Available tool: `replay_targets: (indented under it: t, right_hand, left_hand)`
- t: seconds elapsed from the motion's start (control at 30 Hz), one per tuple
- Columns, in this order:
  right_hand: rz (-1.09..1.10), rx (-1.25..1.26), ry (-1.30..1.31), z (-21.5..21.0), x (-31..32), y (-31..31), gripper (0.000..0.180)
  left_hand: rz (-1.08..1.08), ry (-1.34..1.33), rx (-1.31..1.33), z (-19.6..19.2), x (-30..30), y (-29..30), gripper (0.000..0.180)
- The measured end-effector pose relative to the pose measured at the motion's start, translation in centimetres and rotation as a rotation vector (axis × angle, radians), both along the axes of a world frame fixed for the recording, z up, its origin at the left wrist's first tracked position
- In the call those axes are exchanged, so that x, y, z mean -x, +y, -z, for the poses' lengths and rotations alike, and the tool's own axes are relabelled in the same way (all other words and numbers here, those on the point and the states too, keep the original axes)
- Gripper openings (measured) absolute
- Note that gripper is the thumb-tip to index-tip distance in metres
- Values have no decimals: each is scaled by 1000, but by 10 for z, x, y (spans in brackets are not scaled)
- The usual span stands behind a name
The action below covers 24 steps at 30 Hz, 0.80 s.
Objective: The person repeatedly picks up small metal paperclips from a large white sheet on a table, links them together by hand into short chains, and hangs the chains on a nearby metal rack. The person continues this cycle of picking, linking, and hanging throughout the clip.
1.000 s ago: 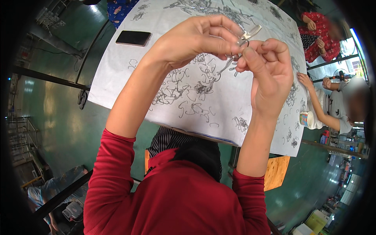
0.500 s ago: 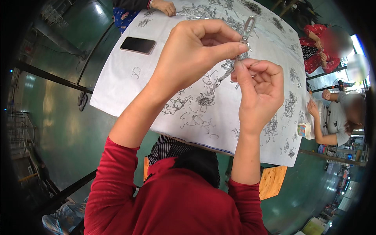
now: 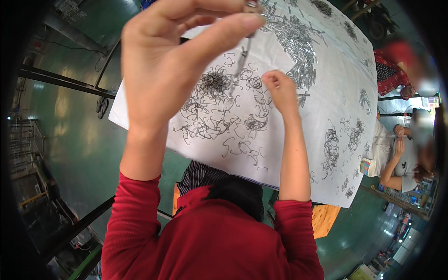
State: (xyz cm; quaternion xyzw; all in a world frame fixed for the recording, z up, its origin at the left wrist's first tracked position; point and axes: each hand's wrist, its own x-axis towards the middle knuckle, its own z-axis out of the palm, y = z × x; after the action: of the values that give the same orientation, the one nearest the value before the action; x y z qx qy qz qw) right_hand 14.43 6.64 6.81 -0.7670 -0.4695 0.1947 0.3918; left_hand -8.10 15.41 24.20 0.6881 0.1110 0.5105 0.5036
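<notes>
My left hand (image 3: 170,60) is raised high over the table's near left, thumb and fingers pinched on the top of a thin chain of metal links (image 3: 242,60). The chain hangs down, slightly blurred, toward the tabletop. Lower and to the right, my right hand (image 3: 283,95) is closed just above the table, its fingertips curled together; whether anything small is between them cannot be made out. Left of it lie a dense heap of thin wire hooks (image 3: 214,81) and many scattered hooks (image 3: 205,116). Beyond it spreads a pile of flat silver links (image 3: 296,44).
The white-covered table (image 3: 298,154) carries more hook clusters (image 3: 331,149) on its right side. A paper tub (image 3: 367,166) stands by the right edge, near a person in grey (image 3: 396,161). Another person in red (image 3: 389,70) sits farther back. A wooden stool (image 3: 325,219) shows under the table.
My left hand has lifted toward me and leftward with the chain. My right hand has let go of the chain and dropped toward the table, beside the links.
</notes>
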Motion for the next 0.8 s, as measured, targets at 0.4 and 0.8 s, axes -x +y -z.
replay_targets:
  t: [0.4,0.8]
  right_hand:
    - [-76,557,-341,42,9,20,6]
    - [37,305,-351,54,12,21,11]
  left_hand:
    - [-174,8,-150,2,72,26,10]
    - [-105,24,-186,1,71,23,13]
